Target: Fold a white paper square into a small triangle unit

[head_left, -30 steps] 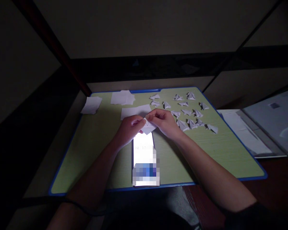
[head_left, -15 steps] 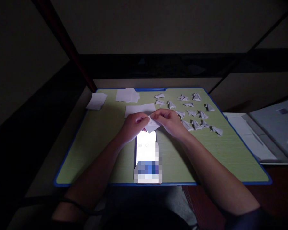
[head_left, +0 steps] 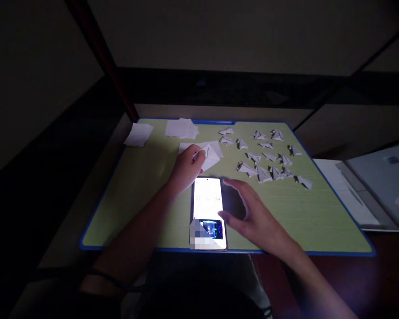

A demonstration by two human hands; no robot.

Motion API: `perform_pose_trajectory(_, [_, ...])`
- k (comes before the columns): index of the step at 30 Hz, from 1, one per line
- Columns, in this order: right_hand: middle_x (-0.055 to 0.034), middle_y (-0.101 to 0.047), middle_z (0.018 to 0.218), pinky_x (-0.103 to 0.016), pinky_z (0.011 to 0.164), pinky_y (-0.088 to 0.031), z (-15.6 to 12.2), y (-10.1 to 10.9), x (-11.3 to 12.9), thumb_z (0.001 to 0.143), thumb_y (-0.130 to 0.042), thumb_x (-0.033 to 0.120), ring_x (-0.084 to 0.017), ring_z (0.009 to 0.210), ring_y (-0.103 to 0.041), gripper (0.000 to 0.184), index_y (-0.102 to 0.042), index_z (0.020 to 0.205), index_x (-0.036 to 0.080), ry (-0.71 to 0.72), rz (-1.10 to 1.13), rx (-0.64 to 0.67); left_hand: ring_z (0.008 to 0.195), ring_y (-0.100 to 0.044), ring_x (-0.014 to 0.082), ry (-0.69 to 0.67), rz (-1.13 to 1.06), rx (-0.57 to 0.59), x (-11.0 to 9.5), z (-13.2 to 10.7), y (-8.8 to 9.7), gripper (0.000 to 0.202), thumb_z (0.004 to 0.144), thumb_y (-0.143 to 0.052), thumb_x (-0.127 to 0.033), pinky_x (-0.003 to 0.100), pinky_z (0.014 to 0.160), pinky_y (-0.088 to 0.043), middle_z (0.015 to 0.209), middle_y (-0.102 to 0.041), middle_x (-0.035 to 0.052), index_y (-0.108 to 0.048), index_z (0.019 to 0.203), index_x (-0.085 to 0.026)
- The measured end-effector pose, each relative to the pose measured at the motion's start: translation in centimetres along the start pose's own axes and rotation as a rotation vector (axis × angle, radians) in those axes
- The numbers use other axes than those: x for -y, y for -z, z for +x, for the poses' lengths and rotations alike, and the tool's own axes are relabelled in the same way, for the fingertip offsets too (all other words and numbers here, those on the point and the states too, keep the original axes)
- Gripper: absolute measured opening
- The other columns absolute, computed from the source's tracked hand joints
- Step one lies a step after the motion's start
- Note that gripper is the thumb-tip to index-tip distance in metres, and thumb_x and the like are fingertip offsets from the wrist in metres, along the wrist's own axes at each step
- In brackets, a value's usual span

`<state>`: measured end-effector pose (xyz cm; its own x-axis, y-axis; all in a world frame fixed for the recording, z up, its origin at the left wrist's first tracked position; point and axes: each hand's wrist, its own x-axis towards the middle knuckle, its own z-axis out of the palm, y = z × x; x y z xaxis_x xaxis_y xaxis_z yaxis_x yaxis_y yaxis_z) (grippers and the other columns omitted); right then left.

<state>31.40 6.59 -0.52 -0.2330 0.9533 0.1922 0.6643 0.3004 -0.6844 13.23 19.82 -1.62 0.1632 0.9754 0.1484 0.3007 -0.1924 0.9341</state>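
We've got the half-folded paper piece [head_left: 209, 156] pinched in our left hand [head_left: 186, 169], right hand [head_left: 249, 210] spread open beside the phone [head_left: 208, 212] — looks flimsy, so grip the creased edges.

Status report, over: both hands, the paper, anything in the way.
Left hand pinching a folded paper piece. Right hand open beside the lit phone, holding nothing. Folded paper pieces scattered right of them, apart from both hands.

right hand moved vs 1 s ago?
Yes. The right hand has let go of the folded paper and come back toward the person, now beside the lit phone; the left hand holds the paper.
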Motion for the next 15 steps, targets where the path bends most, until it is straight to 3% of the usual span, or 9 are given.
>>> perform_pose_trajectory(5, [-0.0152, -0.051, 0.149, -0.060, 0.116, -0.036, -2.0, -1.9, 0.0, 0.085, -0.067, 0.035, -0.034, 0.141, -0.043, 0.070, -0.038, 0.147, 0.021, -0.017, -0.130, 0.069, 0.046, -0.058, 0.0083, 0.027, 0.032, -0.015, -0.1, 0.0, 0.2, 0.020, 0.095, -0.051, -0.026, 0.017, 0.038, -0.037, 0.065, -0.057, -0.0019, -0.051, 0.076, -0.019])
perform_pose_trajectory(15, [-0.0159, -0.053, 0.146, -0.059, 0.115, -0.035, -1.8, -2.1, 0.0, 0.082, -0.068, 0.032, -0.034, 0.140, -0.044, 0.069, -0.043, 0.145, 0.019, 0.004, -0.169, 0.054, 0.047, -0.058, 0.0082, 0.010, 0.028, -0.027, -0.1, 0.2, 0.6, 0.020, 0.094, -0.053, -0.022, 0.017, 0.039, -0.039, 0.066, -0.059, -0.0009, -0.052, 0.075, -0.018])
